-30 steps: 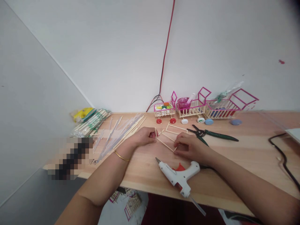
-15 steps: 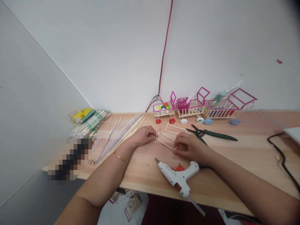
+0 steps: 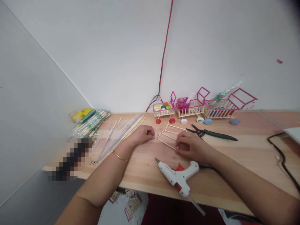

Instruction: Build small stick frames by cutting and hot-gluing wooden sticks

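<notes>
- Reaching in from the right of the glue gun (image 3: 174,178) with the right hand (image 3: 191,145), back of the hand upward, fingers curled and pointing left.
- Pinching the near right end of the stick frame (image 3: 167,144) between right thumb and fingers, just beyond the glue gun.
- Stretching the left hand (image 3: 144,135) forward to a spot beyond and left of the glue gun, with a gold bracelet (image 3: 119,157) around the wrist.
- Bunching left thumb and fingertips close together; cannot tell around what, if anything.
- Showing only a faint pale streak between left fingertips and stick frame, too blurred to identify.
- Drawing the left hand slightly leftward compared with half a second ago, with a narrow gap to the stick frame in place of the earlier near contact.
- Shifting the right hand and the stick frame slightly rightward since then, in the same pinch.
- Leaving unchanged the glue gun, the green-handled cutters (image 3: 217,135) beyond and right of it, and the loose sticks (image 3: 131,129) beyond and left of it.
</notes>
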The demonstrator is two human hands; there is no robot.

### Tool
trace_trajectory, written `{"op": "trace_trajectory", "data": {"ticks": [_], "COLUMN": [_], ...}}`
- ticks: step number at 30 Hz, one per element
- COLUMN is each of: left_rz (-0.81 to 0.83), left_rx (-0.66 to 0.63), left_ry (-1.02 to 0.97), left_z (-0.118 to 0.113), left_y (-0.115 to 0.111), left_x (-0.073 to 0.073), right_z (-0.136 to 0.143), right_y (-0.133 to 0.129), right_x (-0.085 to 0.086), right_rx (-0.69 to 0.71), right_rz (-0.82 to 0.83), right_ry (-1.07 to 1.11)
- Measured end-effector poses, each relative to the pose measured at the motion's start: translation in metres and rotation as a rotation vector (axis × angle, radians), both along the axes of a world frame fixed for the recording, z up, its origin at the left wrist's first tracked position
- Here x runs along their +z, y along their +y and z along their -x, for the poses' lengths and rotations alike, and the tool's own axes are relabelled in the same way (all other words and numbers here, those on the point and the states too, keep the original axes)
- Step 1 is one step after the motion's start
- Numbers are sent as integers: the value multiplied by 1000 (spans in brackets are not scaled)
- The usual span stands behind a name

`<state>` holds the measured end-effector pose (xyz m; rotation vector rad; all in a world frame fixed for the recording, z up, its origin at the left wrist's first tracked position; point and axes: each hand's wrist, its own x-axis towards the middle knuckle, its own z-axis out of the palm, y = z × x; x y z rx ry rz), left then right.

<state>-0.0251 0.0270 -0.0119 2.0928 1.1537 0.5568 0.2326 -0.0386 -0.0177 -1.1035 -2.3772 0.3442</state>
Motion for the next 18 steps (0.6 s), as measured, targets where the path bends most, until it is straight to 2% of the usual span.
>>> {"op": "trace_trajectory", "data": {"ticks": [3, 6, 10, 14, 18], "left_rz": [26, 119, 261, 385, 471], "left_rx": [23, -16, -94, -113, -133], "left_ry": [-37, -130, -246, -362, -584], "left_z": [3, 4, 3, 6, 14], "left_y": [3, 5, 3, 3, 2], "left_x": [-2, -1, 4, 9, 18], "right_z": [-1, -1, -1, 0, 0], "right_y": [0, -1, -1, 0, -1], "right_x": [0, 0, 0, 0, 3], "right_rx": [2, -1, 0, 5, 17], "right_rz": [12, 17, 13, 15, 12], "right_ry": [0, 3, 0, 10, 27]}}
